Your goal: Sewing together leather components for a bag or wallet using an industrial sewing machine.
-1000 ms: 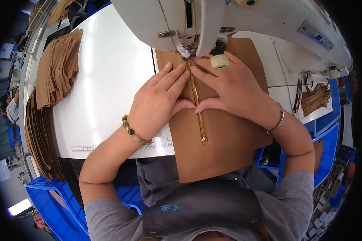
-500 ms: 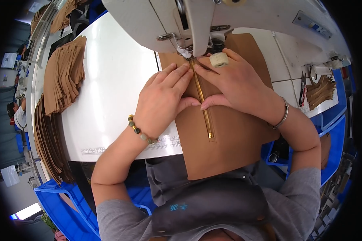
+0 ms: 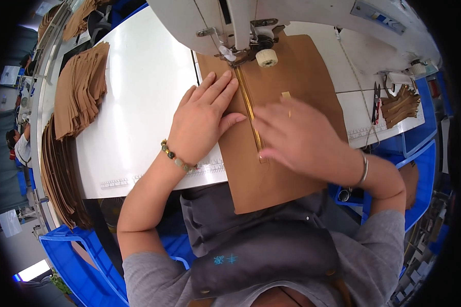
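Observation:
A brown panel (image 3: pixel 261 192) with a gold zipper (image 3: pixel 243 87) along its middle lies under the sewing machine's presser foot (image 3: pixel 234 63). My left hand (image 3: pixel 202 115) rests palm down on the panel left of the zipper, fingers stretched out, fingertips near the foot. My right hand (image 3: pixel 297 135) is over the zipper's lower half and the panel to its right, smeared by motion, its thumb by the lower zipper end; whether it grips anything is unclear. A small pale piece (image 3: pixel 286 95) shows just above this hand, too small to make out.
Stacks of brown pieces (image 3: pixel 79 89) lie at the left of the white table (image 3: pixel 133 102). Scissors (image 3: pixel 376 102) and small brown strips (image 3: pixel 397 106) are at the right. Blue bins (image 3: pixel 69 256) flank me. The machine arm (image 3: pixel 333 13) overhangs the top. A co-worker (image 3: pixel 21 146) is at far left.
My right hand has left the presser foot area and moved down along the zipper, now blurred. My left hand stays on the panel. The whole view has shifted slightly.

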`<state>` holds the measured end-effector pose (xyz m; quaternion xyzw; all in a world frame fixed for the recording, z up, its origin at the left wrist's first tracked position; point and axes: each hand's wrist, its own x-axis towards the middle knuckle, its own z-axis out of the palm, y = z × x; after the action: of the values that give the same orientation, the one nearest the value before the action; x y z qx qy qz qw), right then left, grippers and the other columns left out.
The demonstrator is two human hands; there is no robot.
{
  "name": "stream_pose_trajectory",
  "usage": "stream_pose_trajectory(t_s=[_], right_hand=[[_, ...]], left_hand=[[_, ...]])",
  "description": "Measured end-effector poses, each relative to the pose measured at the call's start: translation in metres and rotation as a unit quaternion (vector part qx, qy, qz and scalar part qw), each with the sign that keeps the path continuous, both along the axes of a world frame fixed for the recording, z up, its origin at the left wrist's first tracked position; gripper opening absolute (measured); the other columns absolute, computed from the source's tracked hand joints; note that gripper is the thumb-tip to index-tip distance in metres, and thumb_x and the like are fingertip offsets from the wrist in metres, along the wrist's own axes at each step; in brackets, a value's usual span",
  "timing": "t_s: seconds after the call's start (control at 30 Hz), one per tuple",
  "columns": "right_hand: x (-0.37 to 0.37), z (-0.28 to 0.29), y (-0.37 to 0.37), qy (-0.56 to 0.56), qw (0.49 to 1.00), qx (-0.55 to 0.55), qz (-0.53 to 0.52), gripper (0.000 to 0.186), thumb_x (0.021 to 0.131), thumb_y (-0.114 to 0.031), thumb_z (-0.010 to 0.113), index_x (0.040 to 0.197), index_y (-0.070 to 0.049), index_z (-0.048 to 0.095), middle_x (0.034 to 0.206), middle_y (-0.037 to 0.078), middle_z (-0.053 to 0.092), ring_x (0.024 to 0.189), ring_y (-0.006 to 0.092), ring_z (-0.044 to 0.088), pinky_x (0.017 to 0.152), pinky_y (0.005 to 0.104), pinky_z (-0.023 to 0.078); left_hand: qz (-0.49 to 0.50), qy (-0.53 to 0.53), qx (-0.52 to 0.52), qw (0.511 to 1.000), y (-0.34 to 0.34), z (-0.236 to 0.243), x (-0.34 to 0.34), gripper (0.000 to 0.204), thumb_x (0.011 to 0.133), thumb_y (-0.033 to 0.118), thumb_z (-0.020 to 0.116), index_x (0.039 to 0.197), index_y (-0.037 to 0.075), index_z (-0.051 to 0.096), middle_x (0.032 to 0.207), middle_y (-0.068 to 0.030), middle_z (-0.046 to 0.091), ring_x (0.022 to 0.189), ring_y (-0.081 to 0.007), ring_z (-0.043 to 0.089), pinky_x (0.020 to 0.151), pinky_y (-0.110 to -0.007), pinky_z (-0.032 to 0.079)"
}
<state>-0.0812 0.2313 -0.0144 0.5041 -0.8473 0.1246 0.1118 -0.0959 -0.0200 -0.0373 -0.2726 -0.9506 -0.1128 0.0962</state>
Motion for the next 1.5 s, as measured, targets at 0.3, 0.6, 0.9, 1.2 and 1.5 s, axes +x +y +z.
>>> stream_pose_trajectory(t_s=[0.3, 0.6, 0.9, 1.2, 1.5], right_hand=[[0.081, -0.021, 0.000, -0.002, 1.000, 0.008, -0.028, 0.062, 0.081, -0.016, 0.073, 0.139, 0.001, 0.058, 0.146, 0.028, 0.055, 0.136, 0.0408, 0.054, 0.111, 0.0497, 0.047], [0.051, 0.006, 0.029, -0.461, 0.867, -0.188, -0.016, 0.041, 0.107, -0.018, 0.052, 0.144, -0.003, 0.059, 0.145, 0.016, 0.062, 0.139, 0.0354, 0.053, 0.117, 0.0438, 0.039], [0.054, 0.003, 0.024, -0.475, 0.850, -0.227, -0.025, 0.040, 0.108, -0.018, 0.050, 0.142, -0.001, 0.060, 0.145, 0.017, 0.062, 0.139, 0.0343, 0.054, 0.117, 0.0428, 0.039], [0.042, 0.003, 0.056, -0.410, 0.885, -0.220, -0.017, 0.063, 0.109, -0.051, 0.044, 0.142, 0.000, 0.060, 0.150, 0.020, 0.056, 0.144, 0.0344, 0.048, 0.120, 0.0461, 0.034], [-0.024, -0.046, 0.163, -0.762, 0.500, -0.405, -0.066, 0.042, 0.105, -0.018, 0.058, 0.140, 0.005, 0.055, 0.140, 0.018, 0.061, 0.119, 0.0229, 0.066, 0.090, 0.0370, 0.058]], left_hand=[[0.063, -0.046, 0.116, 0.990, -0.004, 0.014, 0.072, 0.051, 0.092, 0.013, 0.073, 0.141, 0.007, 0.060, 0.147, -0.0130, 0.059, 0.134, -0.0363, 0.056, 0.107, -0.042, 0.049], [0.071, 0.036, 0.182, 0.980, -0.004, 0.009, 0.110, 0.020, 0.082, 0.005, 0.079, 0.102, 0.006, 0.075, 0.106, -0.0081, 0.074, 0.100, -0.0275, 0.068, 0.085, -0.037, 0.057], [-0.057, 0.145, 0.150, 0.976, 0.017, -0.009, 0.094, 0.028, 0.072, 0.007, 0.079, 0.100, 0.008, 0.078, 0.099, -0.0027, 0.075, 0.084, -0.0188, 0.067, 0.066, -0.031, 0.057], [-0.063, 0.172, 0.070, 0.981, 0.023, -0.008, 0.101, 0.017, 0.077, 0.013, 0.070, 0.093, 0.008, 0.073, 0.100, -0.0027, 0.070, 0.098, -0.0169, 0.064, 0.063, -0.027, 0.050], [0.013, 0.159, -0.028, 0.987, 0.057, -0.005, 0.114, 0.013, 0.083, 0.013, 0.064, 0.089, 0.002, 0.064, 0.115, -0.0216, 0.073, 0.103, -0.0258, 0.061, 0.064, -0.028, 0.049]])
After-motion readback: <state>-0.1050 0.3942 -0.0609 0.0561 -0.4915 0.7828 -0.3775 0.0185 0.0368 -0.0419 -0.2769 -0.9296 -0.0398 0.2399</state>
